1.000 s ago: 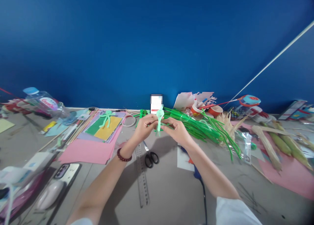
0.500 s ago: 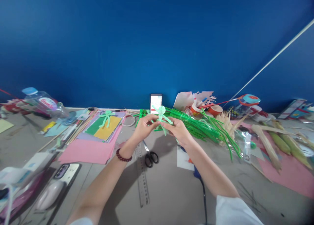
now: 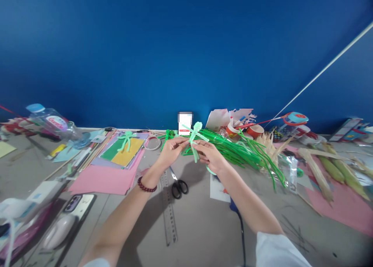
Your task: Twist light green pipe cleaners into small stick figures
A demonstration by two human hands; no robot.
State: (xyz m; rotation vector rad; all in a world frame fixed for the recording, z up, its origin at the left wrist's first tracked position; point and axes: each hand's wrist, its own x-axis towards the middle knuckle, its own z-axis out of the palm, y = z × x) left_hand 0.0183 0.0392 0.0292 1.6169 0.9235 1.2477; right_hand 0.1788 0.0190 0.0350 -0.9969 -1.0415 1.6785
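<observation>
Between my two hands is a light green pipe-cleaner figure (image 3: 196, 133) with a round head and thin limbs, held up above the table. The fingertips of my left hand (image 3: 174, 149) pinch it from the left, near its lower body. My right hand (image 3: 210, 154) grips it from the right, and a light green strand curves out below that palm. Below my hands lie black-handled scissors (image 3: 180, 187) and a clear ruler (image 3: 169, 212). A similar light green figure (image 3: 126, 140) rests on coloured sheets to the left.
Behind my right hand lies a bundle of green pipe cleaners (image 3: 233, 146). A phone (image 3: 185, 123) stands at the wall. Pink paper (image 3: 106, 179), a mouse (image 3: 61, 230) and a plastic bottle (image 3: 54, 119) are on the left. Paper cups (image 3: 255, 131) and corn husks (image 3: 320, 174) are on the right.
The figure's head has tilted and shifted slightly up and to the right. My right-hand fingers have shifted their hold, and the green strand below the palm shows more.
</observation>
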